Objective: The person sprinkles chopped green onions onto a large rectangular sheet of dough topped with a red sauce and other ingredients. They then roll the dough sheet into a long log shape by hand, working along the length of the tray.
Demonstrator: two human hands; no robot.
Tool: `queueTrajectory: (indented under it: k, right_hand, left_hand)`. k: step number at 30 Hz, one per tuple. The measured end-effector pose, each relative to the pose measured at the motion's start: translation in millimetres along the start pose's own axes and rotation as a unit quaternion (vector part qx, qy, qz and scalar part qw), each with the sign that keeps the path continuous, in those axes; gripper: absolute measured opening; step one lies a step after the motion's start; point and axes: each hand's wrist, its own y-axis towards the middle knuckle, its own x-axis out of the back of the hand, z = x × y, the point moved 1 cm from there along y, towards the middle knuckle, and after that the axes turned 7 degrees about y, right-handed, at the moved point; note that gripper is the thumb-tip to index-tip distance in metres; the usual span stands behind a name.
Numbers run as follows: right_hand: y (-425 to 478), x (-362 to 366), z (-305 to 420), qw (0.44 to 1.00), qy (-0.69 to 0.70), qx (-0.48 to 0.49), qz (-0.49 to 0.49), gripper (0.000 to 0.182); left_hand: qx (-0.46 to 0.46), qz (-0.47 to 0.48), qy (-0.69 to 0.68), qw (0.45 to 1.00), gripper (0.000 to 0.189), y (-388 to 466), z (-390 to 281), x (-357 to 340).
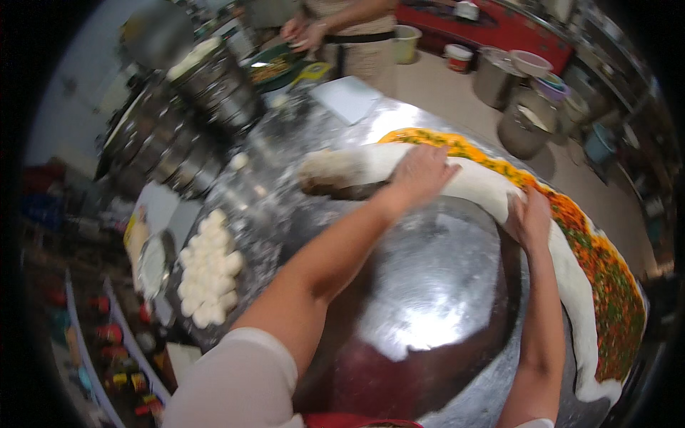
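Observation:
A long roll of white dough [484, 179] curves along the far and right sides of a metal worktop [321, 219]. My left hand [425, 171] lies over the top of the roll, its fingers reaching across the far side. Further right, my right hand [530, 216] grips the roll with the fingers bent over it. Beyond the roll, an unrolled strip of dough carries a chopped orange, red and green filling [599, 267]. The roll's left end [329, 171] looks brownish and blurred. My fingertips are partly hidden against the filling.
Several dough balls [208, 270] sit in a cluster at the left, near a metal bowl [155, 265]. Stacked metal steamers [166, 139] stand at the back left. Across the table a person [353, 43] works over a green bowl [273, 69]. Pots [527, 125] stand on the floor.

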Motion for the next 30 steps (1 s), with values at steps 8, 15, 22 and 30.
queueTrajectory:
  k: [8,15,22,30]
  right_hand:
    - [-263,39,22,0.989,0.091,-0.009,0.117,0.059]
    - [-293,37,40,0.995,-0.01,0.039,0.095,0.062]
    - [-300,32,36,0.996,-0.033,0.03,0.077,0.061]
    - [-303,18,27,0.996,-0.046,-0.005,0.078,0.058]
  left_hand:
    - [0.249,-0.203,0.229,0.919,0.053,-240,171,75]
    - [0.094,0.166,-0.089,0.977,0.058,-219,-37,13]
    - [0.038,0.05,-0.177,0.982,0.051,-283,-56,78]
    - [0.137,0.005,-0.129,0.982,0.048,-442,-16,118]
